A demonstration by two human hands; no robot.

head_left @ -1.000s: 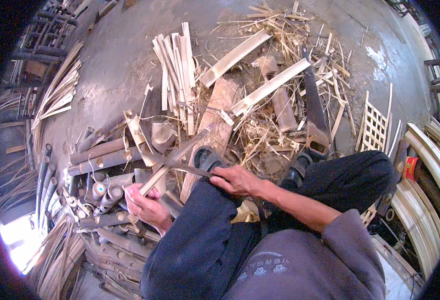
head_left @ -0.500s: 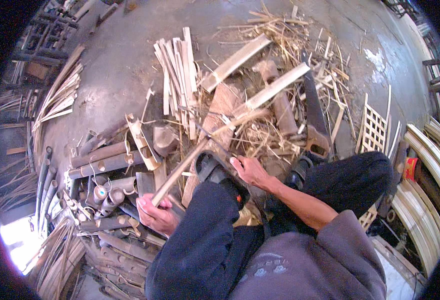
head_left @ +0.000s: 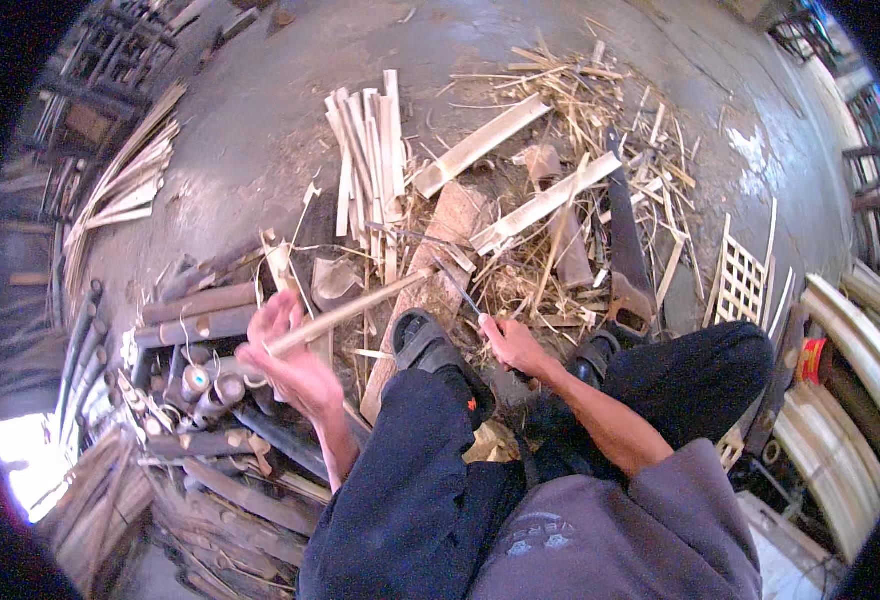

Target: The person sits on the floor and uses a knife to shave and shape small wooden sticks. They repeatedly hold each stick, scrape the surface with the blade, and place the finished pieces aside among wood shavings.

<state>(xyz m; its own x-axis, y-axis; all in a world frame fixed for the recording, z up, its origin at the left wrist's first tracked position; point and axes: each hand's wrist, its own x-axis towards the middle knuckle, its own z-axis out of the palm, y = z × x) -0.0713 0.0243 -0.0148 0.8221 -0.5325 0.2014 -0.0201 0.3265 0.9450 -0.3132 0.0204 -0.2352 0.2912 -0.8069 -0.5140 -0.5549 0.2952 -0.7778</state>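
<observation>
Grey concrete workshop floor (head_left: 260, 130), pretty dusty, with bamboo offcuts and shavings scattered all over the middle of it.

The main thing here is a thin bamboo strip (head_left: 360, 310), sitting just left of centre, running from around 9 o'clock up toward the middle at a slant. The left hand (head_left: 295, 365) has it near the lower end, fingers loosely curled with the strip lying across the palm, so it's a light hold and not a tight fist. The right hand (head_left: 515, 345), just right of centre, is closed around the handle of a slim knife (head_left: 460, 290), blade pointing up toward 11 o'clock, its tip near the strip's upper end.

Between the hands there's a black sandal (head_left: 425, 345) on a foot, resting on a flat wooden board (head_left: 440, 250). Dark trousers fill the 6 o'clock area.

Further out: a bundle of split bamboo slats (head_left: 365, 160) at 12 o'clock, a hand saw (head_left: 625, 240) at 2 o'clock, a small lattice panel (head_left: 740, 275) at 3 o'clock, and round bamboo poles (head_left: 195, 310) stacked at 9 o'clock.
</observation>
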